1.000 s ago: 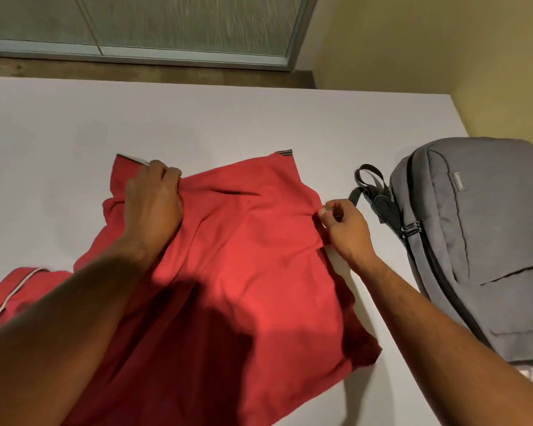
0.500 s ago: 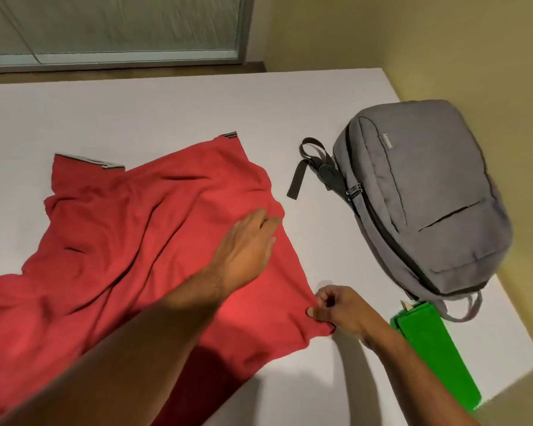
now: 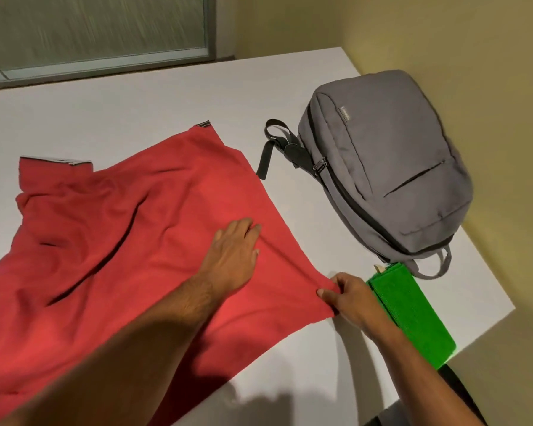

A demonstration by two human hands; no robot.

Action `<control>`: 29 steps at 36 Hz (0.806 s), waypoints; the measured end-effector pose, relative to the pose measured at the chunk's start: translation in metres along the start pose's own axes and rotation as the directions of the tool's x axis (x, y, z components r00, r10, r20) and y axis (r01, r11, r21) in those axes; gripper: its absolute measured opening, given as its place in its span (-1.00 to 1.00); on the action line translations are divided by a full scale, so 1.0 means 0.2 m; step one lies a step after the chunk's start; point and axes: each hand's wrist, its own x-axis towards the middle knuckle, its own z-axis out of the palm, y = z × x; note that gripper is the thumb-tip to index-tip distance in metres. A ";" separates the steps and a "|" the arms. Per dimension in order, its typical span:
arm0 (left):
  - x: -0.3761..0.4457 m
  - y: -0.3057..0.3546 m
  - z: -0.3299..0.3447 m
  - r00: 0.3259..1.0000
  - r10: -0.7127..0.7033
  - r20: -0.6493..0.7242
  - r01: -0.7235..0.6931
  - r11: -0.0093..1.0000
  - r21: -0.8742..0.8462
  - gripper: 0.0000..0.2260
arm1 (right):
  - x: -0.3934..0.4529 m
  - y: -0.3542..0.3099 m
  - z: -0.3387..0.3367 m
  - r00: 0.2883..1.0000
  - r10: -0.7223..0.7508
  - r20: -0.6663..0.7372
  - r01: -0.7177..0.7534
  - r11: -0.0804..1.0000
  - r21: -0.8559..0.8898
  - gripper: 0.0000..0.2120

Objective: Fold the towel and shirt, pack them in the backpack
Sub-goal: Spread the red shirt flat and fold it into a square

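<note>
The white table [image 3: 136, 96] carries everything. The red shirt [image 3: 120, 247] lies spread and rumpled across it, left of the grey backpack [image 3: 382, 167], which lies flat and zipped near the table's far right corner. The folded green towel [image 3: 410, 315] lies just in front of the backpack, touching its bottom edge. The left hand [image 3: 233, 256] presses flat on the shirt, fingers straight and together. The right hand [image 3: 348, 298] pinches the shirt's right corner between thumb and fingers, beside the towel.
</note>
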 end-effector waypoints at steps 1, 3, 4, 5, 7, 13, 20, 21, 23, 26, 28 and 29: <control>0.00 0.00 0.01 1.000 0.002 -0.001 -0.002 1.000 0.008 -0.53 | -0.01 0.01 0.01 1.000 -0.019 -0.006 0.018 1.000 -0.025 -0.76; 0.00 -0.01 0.02 1.000 0.005 -0.013 -0.004 1.000 0.026 -0.54 | -0.04 0.01 0.02 0.998 -0.051 -0.029 0.051 0.999 0.020 -0.80; 0.00 -0.02 0.02 1.000 0.006 -0.019 -0.005 0.999 0.031 -0.55 | -0.05 0.01 0.02 0.998 -0.059 -0.036 0.061 0.997 0.042 -0.82; 0.01 -0.03 0.01 1.000 0.006 -0.025 -0.005 0.999 0.034 -0.56 | -0.07 0.01 0.03 0.996 -0.073 -0.051 0.076 0.996 0.056 -0.83; 0.04 -0.04 0.00 0.999 -0.010 -0.043 0.012 1.000 0.026 -0.60 | -0.07 0.04 0.03 0.993 -0.102 -0.053 0.105 0.993 0.060 -0.83; 0.23 -0.16 -0.08 0.986 -0.116 -0.123 0.117 0.993 -0.004 -0.71 | -0.05 0.10 0.00 0.979 -0.204 0.023 0.202 0.976 0.086 -0.73; 0.52 -0.43 -0.18 0.930 -0.279 -0.240 0.275 0.960 -0.049 -0.80 | 0.00 0.10 0.02 0.976 -0.214 -0.029 0.216 0.957 0.194 -0.73; 0.57 -0.47 -0.19 0.922 -0.295 -0.249 0.291 0.955 -0.056 -0.81 | 0.01 0.09 0.03 0.978 -0.202 -0.053 0.209 0.955 0.211 -0.76; 0.66 -0.55 -0.23 0.920 -0.287 -0.266 0.282 0.958 -0.057 -0.78 | 0.04 0.09 0.04 0.976 -0.194 -0.098 0.208 0.965 0.161 -0.78; 0.78 -0.63 -0.27 0.934 -0.210 -0.290 0.210 0.977 -0.032 -0.79 | 0.05 0.07 0.06 0.970 -0.212 -0.117 0.220 0.974 0.060 -0.72; 0.85 -0.66 -0.29 0.939 -0.179 -0.294 0.181 0.983 -0.021 -0.79 | 0.06 0.06 0.06 0.970 -0.216 -0.109 0.214 0.976 -0.031 -0.71; 0.88 -0.67 -0.30 0.940 -0.183 -0.288 0.187 0.982 -0.014 -0.79 | 0.06 0.06 0.06 0.974 -0.204 -0.102 0.199 0.978 -0.057 -0.72</control>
